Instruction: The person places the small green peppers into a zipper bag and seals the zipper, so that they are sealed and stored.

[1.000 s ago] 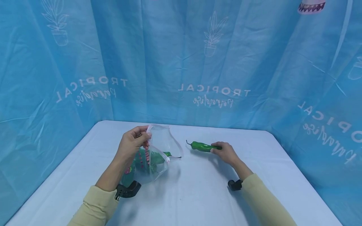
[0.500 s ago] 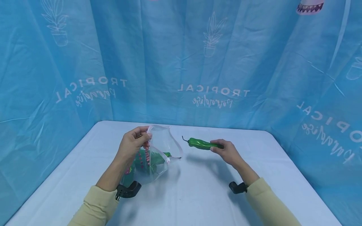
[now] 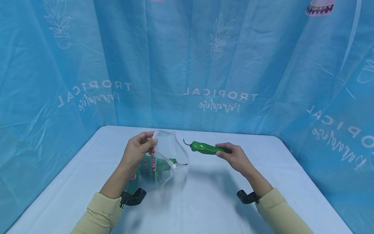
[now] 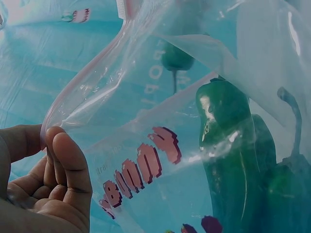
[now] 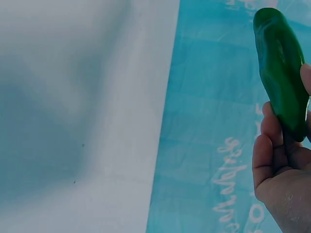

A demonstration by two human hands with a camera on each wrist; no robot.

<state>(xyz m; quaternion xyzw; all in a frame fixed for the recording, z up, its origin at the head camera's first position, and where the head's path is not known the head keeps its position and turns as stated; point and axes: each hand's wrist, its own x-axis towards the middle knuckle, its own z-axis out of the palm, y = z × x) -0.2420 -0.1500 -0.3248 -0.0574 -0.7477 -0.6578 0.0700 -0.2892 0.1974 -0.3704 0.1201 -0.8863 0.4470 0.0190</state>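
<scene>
My left hand [image 3: 139, 148] pinches the rim of a clear zip bag [image 3: 168, 144] between thumb and fingers; the bag's mouth gapes to the right. Inside the bag lie green chili peppers [image 4: 226, 145], seen through the printed plastic in the left wrist view, one stem [image 3: 182, 163] poking toward the opening. Above the table, my right hand [image 3: 233, 156] grips another green chili pepper [image 3: 204, 148] by its tip end. That pepper is roughly level, its curled stem pointing left at the bag mouth, a short gap apart. The right wrist view shows the same pepper [image 5: 279, 63] between thumb and fingers.
A white-covered table [image 3: 198, 201] lies beneath both hands. Behind and at both sides hangs a blue printed curtain [image 3: 175, 65]. Each wrist wears a black camera band [image 3: 132, 197].
My right hand has lifted the pepper off the table and carried it a little left, nearer the bag mouth. The left hand and the bag have stayed nearly still.
</scene>
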